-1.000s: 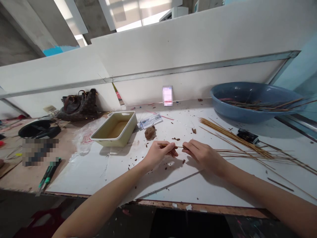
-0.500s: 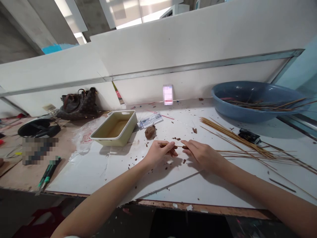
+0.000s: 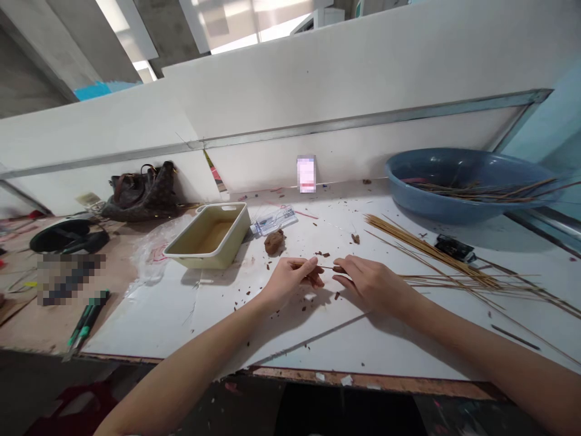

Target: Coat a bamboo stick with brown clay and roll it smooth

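Note:
My left hand (image 3: 290, 280) pinches the left end of a thin bamboo stick (image 3: 325, 267) just above the white table (image 3: 190, 303). My right hand (image 3: 367, 282) lies with its fingers closed over the same stick, where a small dark brown bit of paste clings to it. A brown lump of paste (image 3: 273, 241) sits a little beyond my left hand. A loose bundle of bare bamboo sticks (image 3: 436, 257) fans out on the table to the right of my right hand.
A cream rectangular tray (image 3: 209, 236) stands left of the lump. A blue basin (image 3: 458, 181) with several sticks sits at the back right. A brown handbag (image 3: 140, 192), a black object (image 3: 68, 236) and green-handled tools (image 3: 86, 321) lie at the left. Brown crumbs dot the table.
Both hands stay on the stick; the fingers shift slightly along it. The view has drifted a little.

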The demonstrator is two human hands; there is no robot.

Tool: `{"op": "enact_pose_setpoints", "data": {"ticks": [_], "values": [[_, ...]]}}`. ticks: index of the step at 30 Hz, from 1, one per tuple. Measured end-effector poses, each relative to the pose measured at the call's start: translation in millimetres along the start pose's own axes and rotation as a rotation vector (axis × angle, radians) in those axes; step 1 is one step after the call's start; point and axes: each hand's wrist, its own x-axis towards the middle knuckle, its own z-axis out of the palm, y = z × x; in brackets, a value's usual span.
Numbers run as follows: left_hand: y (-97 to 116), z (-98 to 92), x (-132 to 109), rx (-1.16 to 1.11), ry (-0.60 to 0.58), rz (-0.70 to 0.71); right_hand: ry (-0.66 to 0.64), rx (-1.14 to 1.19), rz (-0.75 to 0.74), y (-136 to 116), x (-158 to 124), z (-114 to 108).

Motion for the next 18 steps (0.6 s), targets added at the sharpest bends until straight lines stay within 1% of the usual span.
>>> {"op": "enact_pose_setpoints", "data": {"ticks": [5,8,11,12,13,14,16,17,18], "values": [[5,-6.3,-1,-0.052,0.043,0.025,0.099,0.064,0.012,2,2,-9],[5,-7.0,0,-0.071,0.046,0.029,0.129,0.117,0.001,2,2,-11],[4,-7.7,2,-0.022,0.029,0.03,0.142,0.177,0.021,1,2,-9],[4,-8.6,2,0.016,0.055,0.05,0.154,0.183,0.032,1,2,-8],[5,-9.9,1,0.079,0.113,0.095,0.165,0.184,0.043,1,2,-8],[6,-11.3,0,0.175,0.2,0.175,0.176,0.18,0.053,2,2,-8],[11,-13.4,-4,0.453,0.397,0.421,0.191,0.16,0.062,2,2,-8],[14,-13.4,-6,0.617,0.46,0.563,0.193,0.153,0.059,2,2,-8],[17,-12.3,-8,0.78,0.476,0.693,0.192,0.146,0.055,2,2,-8]]}}
